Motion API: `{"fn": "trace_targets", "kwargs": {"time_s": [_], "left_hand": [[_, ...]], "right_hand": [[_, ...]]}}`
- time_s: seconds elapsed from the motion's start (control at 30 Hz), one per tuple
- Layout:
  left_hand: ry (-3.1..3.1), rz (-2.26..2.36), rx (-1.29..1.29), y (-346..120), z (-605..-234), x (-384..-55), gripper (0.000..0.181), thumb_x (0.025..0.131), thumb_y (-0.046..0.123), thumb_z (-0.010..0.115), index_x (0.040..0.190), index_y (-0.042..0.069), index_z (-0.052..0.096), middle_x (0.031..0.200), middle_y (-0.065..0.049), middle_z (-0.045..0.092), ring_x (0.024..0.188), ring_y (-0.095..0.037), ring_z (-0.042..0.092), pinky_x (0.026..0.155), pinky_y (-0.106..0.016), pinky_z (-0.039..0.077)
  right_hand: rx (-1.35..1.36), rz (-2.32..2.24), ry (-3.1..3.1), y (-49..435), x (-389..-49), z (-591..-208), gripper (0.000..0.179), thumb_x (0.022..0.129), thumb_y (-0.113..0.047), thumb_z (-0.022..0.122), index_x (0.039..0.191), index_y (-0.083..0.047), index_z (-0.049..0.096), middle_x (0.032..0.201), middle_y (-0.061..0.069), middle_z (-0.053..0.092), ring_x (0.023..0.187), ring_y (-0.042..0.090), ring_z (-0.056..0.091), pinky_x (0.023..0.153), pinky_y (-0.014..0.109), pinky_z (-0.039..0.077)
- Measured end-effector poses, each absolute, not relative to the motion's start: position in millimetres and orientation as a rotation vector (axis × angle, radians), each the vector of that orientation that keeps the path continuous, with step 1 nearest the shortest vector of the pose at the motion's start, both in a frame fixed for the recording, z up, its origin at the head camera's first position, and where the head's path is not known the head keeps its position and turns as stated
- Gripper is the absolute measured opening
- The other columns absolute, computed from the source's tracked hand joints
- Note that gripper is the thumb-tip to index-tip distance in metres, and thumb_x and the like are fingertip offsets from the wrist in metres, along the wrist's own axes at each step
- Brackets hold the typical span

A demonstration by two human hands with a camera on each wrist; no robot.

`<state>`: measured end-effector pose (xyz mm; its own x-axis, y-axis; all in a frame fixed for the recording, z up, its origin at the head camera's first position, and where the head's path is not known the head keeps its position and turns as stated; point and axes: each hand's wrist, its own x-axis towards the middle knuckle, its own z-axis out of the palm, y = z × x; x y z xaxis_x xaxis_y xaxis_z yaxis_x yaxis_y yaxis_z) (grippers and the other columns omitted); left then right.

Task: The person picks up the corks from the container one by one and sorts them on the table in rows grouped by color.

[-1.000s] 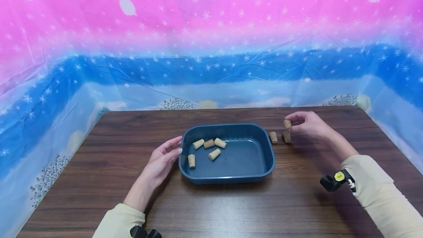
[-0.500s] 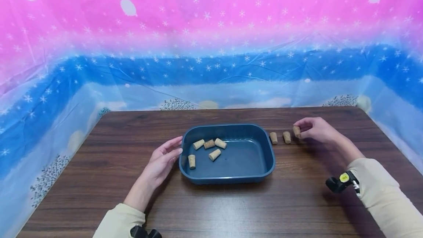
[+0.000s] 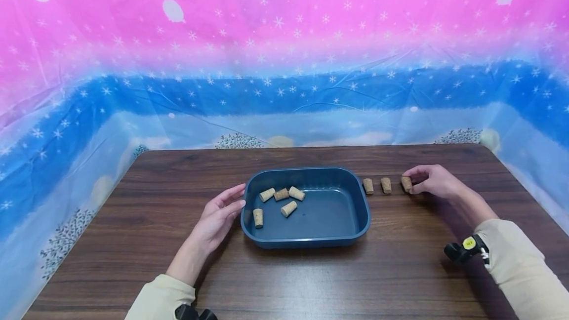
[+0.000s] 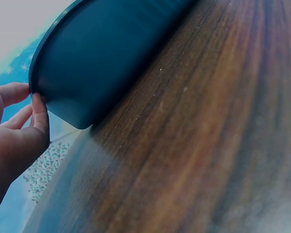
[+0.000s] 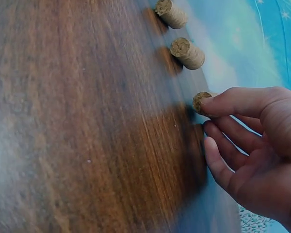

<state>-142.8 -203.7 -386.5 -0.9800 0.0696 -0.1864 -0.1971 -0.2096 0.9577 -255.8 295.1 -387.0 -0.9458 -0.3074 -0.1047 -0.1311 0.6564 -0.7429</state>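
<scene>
Cork (image 3: 406, 184) pinched between thumb and fingers of the right hand (image 3: 437, 182), over on the right side of the counter (image 3: 284, 280). Long axis close to upright, leaning slightly; base touching the wood or just above it, impossible to tell. Key relation, by judgement: alignment with two standing corks (image 3: 386, 185), both to the left of the pinched one, in a line toward the tray (image 3: 306, 239). Gap to the nearer of the pair bare and a little wider than the gap inside the pair; grip from the right, on the side away from those neighbours, so probably little risk of knocking either one. Right hand by far the nearer; left hand (image 3: 219, 219) well apart, across the tray at its left end, fingertips and thumb resting against the outside of the rim, neither clenched nor grasping. Inside the tray, mostly toward the left half, five corks (image 3: 289, 209), four plainly on their sides, the one closest to the left wall hard to judge.
</scene>
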Motion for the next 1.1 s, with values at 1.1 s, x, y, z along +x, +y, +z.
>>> {"fn": "trace_targets", "kwargs": {"time_s": [1.1], "left_hand": [[1.857, 2.324, -0.16, -203.9, -387.3, -142.1, 0.049, 0.097, 0.003, 0.055, 0.144, -0.001, 0.04, 0.136, -0.013, 0.043, 0.115, -0.016, 0.051, 0.097, -0.024, 0.043]], "right_hand": [[-0.338, -1.211, 2.629, 295.4, -255.4, -392.8, 0.05, 0.076, 0.002, 0.072, 0.122, 0.013, 0.056, 0.108, 0.02, 0.064, 0.097, 0.022, 0.058, 0.07, 0.025, 0.049]]}}
